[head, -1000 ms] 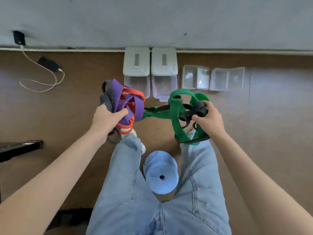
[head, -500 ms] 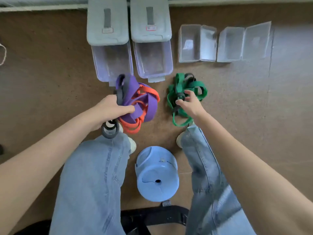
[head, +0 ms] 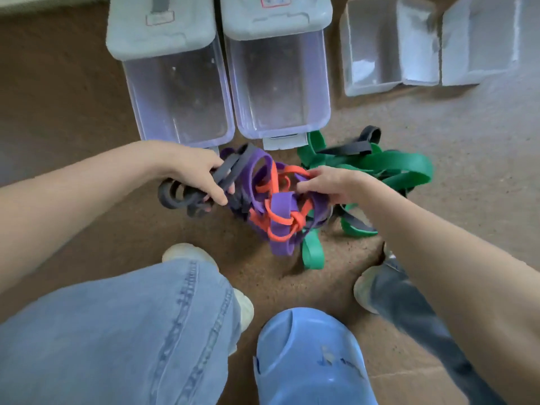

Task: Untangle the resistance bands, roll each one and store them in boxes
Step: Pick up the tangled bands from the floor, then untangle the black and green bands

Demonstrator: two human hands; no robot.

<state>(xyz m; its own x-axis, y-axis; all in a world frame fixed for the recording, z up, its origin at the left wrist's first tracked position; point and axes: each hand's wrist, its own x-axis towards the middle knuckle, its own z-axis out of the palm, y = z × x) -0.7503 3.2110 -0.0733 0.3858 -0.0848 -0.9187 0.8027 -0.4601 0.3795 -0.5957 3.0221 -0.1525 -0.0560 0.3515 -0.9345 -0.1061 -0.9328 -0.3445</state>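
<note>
The tangle of resistance bands (head: 280, 206) lay on the floor (head: 87, 92) just in front of two tall clear boxes (head: 280, 83), with two smaller open boxes (head: 377, 45) further right. The left hand (head: 201, 176) gripped a dark grey band (head: 181, 197) at the knot's left side. The right hand (head: 330, 182) pinched purple and orange strands at its right, the green band (head: 403, 171) lying loose beyond it. Untangling seemed barely begun. It would go best by holding the knot slack, tracing one colour through its crossings and feeding a loop out, since pulling hard would likely cinch the orange band (head: 277, 220) tighter.
</note>
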